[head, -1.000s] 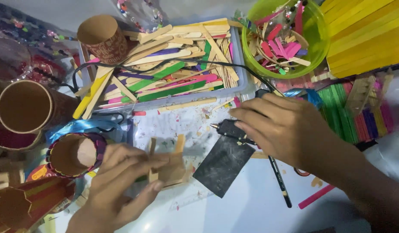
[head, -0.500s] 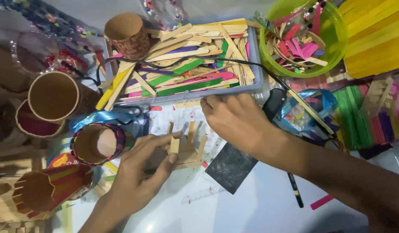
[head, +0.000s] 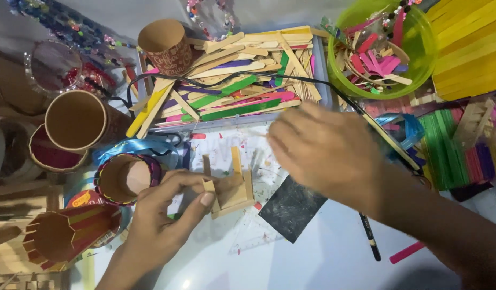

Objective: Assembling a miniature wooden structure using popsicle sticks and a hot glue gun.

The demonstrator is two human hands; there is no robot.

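While craft clutter crowds the white table [head: 323, 263], left-hand grip [head: 167, 215] pinches stick frame [head: 229, 188].

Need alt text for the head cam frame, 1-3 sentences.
Seen from above, a person's left hand pinches a small frame of plain wooden craft sticks on a cluttered white table, while the blurred right hand hovers just beyond it. Behind sit a tray of coloured craft sticks, a green bowl and cardboard tubes.

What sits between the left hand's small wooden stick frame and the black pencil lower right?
In the head view, a dark grey rectangular sheet lies flat on the white table between the stick frame and the pencil.
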